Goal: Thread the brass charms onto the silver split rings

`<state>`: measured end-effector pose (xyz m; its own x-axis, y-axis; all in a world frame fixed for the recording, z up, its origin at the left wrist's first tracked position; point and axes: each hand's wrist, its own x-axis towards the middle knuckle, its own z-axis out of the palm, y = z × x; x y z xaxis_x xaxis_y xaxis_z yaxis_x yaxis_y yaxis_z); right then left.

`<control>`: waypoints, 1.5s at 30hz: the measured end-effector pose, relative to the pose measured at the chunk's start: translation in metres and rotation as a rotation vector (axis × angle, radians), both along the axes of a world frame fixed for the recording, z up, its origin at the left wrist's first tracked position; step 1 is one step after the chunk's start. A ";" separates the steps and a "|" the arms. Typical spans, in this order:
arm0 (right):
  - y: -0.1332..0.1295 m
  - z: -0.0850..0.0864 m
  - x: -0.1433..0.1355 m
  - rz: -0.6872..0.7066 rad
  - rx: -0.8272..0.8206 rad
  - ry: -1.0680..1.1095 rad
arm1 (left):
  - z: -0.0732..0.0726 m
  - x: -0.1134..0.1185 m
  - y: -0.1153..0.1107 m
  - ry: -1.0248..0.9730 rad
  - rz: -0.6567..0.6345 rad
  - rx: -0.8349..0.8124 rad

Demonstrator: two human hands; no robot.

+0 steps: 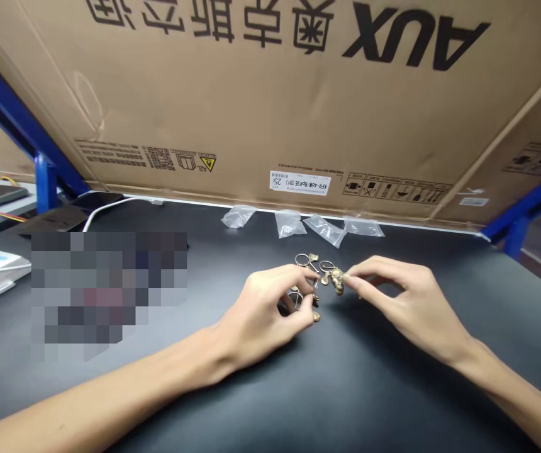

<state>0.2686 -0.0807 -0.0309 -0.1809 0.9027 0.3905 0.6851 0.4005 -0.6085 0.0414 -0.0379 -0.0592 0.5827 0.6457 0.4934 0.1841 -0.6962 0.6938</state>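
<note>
Several keychains with metal rings and small brass-coloured charms lie close together on the dark tabletop. My right hand [409, 302] pinches a keychain's brass-coloured figure charm [337, 281] between thumb and fingertips; its ring [328, 267] extends to the left of the charm. My left hand [270, 308] is curled, thumb and index finger closing on the ring of another keychain [316, 288], partly hidden by the fingers. Just beyond the left fingers is a further keychain [303, 259] with a small tag [314, 257]. A round brass piece [316, 317] shows by my left thumb.
Several small clear plastic bags [290, 223] lie in a row along the table's back edge. Behind them stands a large cardboard box [233, 107], with blue metal posts [46, 182] at the sides. A white cable [110, 204] and a blurred-out patch [105, 289] are at left.
</note>
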 end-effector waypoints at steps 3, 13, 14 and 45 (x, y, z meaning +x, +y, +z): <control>-0.005 -0.001 -0.009 0.049 0.041 0.002 | 0.000 0.001 -0.001 -0.001 -0.011 0.062; -0.013 -0.010 -0.019 0.207 0.207 -0.017 | -0.002 0.003 -0.006 0.027 0.004 0.115; -0.013 -0.010 -0.018 0.229 0.240 -0.037 | -0.002 0.004 -0.006 0.028 0.012 0.111; 0.016 -0.021 0.034 -0.018 0.124 -0.645 | -0.003 -0.003 0.000 0.063 0.018 0.167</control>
<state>0.3021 -0.0652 -0.0522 -0.3987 0.8631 0.3100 0.9043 0.4261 -0.0235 0.0387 -0.0380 -0.0617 0.6052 0.5681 0.5576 0.2369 -0.7973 0.5551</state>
